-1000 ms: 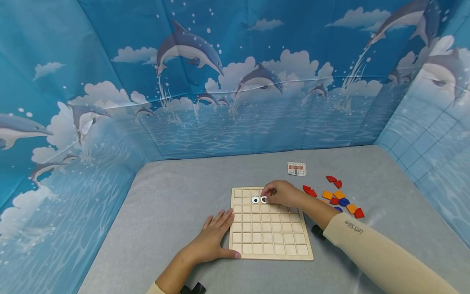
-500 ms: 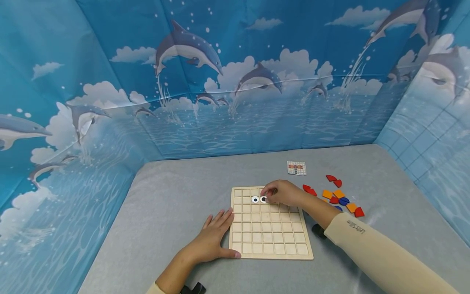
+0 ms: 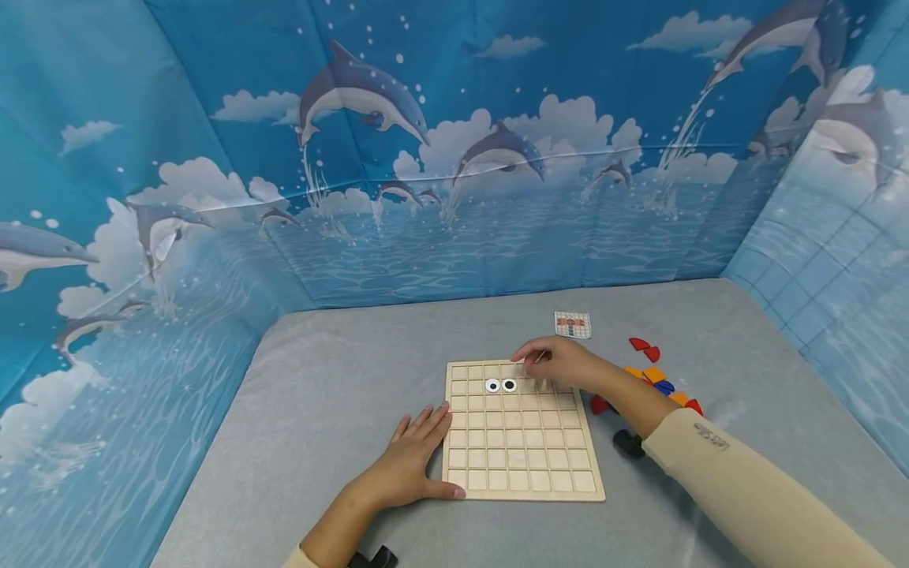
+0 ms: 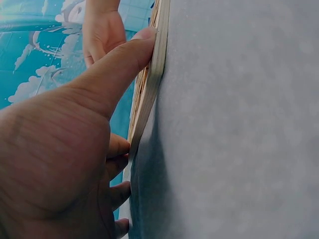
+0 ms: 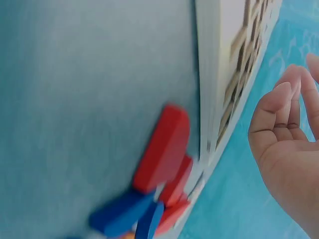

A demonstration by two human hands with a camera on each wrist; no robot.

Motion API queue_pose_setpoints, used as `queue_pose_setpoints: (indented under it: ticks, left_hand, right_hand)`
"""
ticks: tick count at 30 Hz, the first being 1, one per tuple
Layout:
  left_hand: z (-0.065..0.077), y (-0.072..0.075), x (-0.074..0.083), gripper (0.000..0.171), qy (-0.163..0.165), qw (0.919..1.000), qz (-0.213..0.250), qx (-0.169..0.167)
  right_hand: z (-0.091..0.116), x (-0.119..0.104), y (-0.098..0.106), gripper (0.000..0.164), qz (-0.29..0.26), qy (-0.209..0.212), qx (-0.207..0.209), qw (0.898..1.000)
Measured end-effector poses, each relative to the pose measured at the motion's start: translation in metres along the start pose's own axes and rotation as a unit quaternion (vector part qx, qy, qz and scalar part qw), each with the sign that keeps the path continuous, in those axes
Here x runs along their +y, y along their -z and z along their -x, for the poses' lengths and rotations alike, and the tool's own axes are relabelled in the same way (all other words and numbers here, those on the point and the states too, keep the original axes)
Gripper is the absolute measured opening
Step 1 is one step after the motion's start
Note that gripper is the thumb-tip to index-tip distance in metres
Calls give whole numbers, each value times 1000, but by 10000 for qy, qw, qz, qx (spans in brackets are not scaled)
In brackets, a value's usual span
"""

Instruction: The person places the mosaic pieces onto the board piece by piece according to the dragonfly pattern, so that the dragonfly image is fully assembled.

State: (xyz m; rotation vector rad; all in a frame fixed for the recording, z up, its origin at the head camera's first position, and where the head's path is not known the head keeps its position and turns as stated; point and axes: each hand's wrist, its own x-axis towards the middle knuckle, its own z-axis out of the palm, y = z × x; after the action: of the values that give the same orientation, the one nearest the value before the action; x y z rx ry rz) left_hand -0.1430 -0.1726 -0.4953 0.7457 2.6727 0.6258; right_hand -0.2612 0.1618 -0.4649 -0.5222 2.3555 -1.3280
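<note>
A square wooden grid board [image 3: 526, 450] lies on the grey cloth. Two white eye pieces with black pupils, a left one [image 3: 493, 386] and a right one [image 3: 509, 385], sit side by side in its second row from the far edge. My left hand [image 3: 408, 469] rests spread at the board's left side, thumb at the near corner and fingertips along the edge. In the left wrist view the thumb [image 4: 119, 64] touches the board's rim. Raised over the board's far right part, my right hand [image 3: 561, 361] has loosely bent fingers and nothing between them, as the right wrist view also shows.
Right of the board lie several flat pieces: red ones [image 3: 639, 344], orange squares [image 3: 654, 374] and blue ones [image 3: 664, 386], some hidden behind the right forearm. A small printed pattern card [image 3: 572, 324] lies beyond the board. A dolphin-print curtain [image 3: 454, 237] hangs behind the table.
My right hand has let go of the right eye piece and moved up and to the right. Both eye pieces stay on the board; the left hand keeps its place.
</note>
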Motion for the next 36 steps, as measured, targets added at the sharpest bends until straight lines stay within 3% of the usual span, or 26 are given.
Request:
queue_pose_setpoints:
  ticks: [6, 18, 25, 36]
  left_hand:
    - [1, 0, 0, 118, -20, 10000, 31, 12]
    - [0, 0, -1, 119, -2, 10000, -16, 30]
    - [0, -1, -1, 119, 16, 10000, 32, 0]
    - [0, -1, 0, 119, 91, 10000, 9, -34]
  right_hand:
    - [9, 6, 20, 34, -157, 130, 64, 9998]
    - [35, 23, 54, 38, 38, -439, 360, 9984]
    - [45, 35, 65, 37, 363, -539, 507, 9966]
    - [50, 47, 71, 35, 616, -1112, 542, 9904]
